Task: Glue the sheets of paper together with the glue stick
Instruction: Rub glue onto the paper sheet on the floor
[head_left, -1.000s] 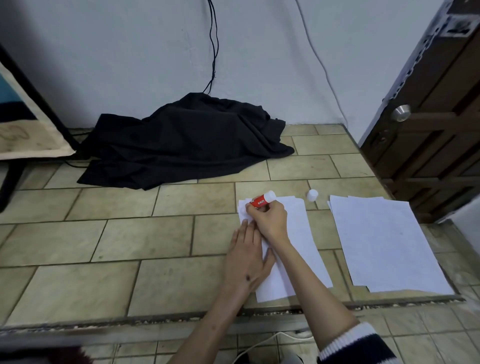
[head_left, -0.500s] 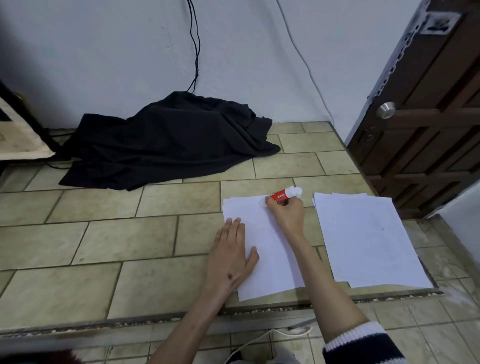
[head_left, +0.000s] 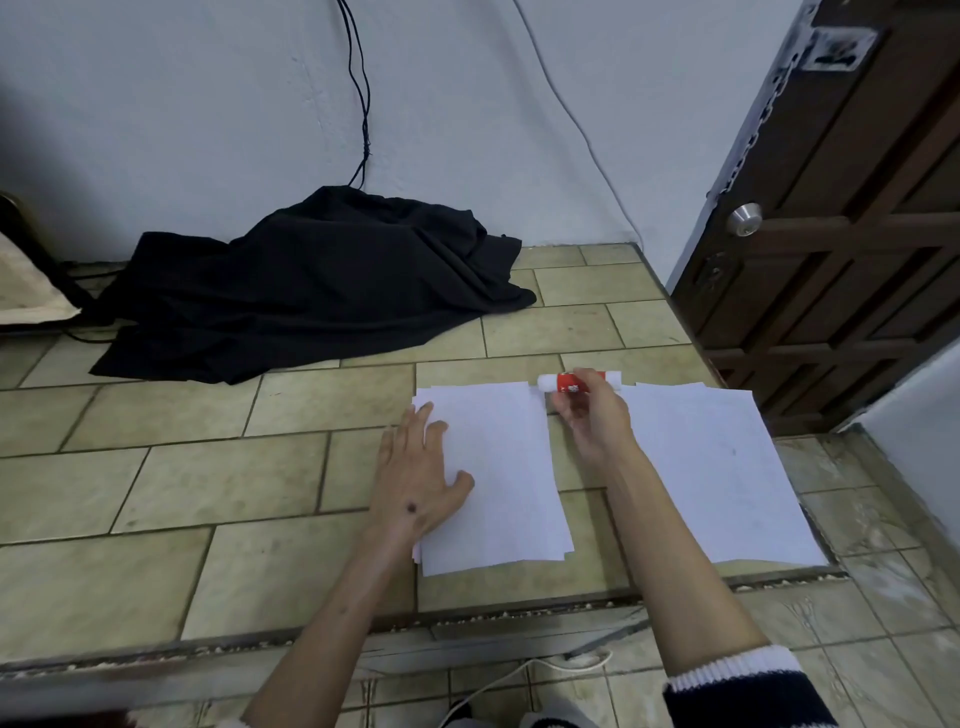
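Note:
A small stack of white sheets (head_left: 498, 467) lies on the tiled ledge. My left hand (head_left: 415, 478) presses flat on its left edge, fingers spread. My right hand (head_left: 592, 415) holds a red and white glue stick (head_left: 569, 382) sideways just past the stack's top right corner, above the tile. A white piece at the stick's right end pokes out beside my fingers; whether it is the cap I cannot tell. A second, larger stack of white paper (head_left: 727, 467) lies to the right, partly under my right forearm.
A black cloth (head_left: 322, 280) is heaped against the back wall, with cables running down to it. A dark wooden door (head_left: 841, 218) with a metal knob stands at the right. The ledge's front edge (head_left: 467, 613) drops to a lower tiled floor.
My right hand has carried the glue stick from the stack's top left across its top edge to just past the top right corner. My left hand stayed flat on the sheets.

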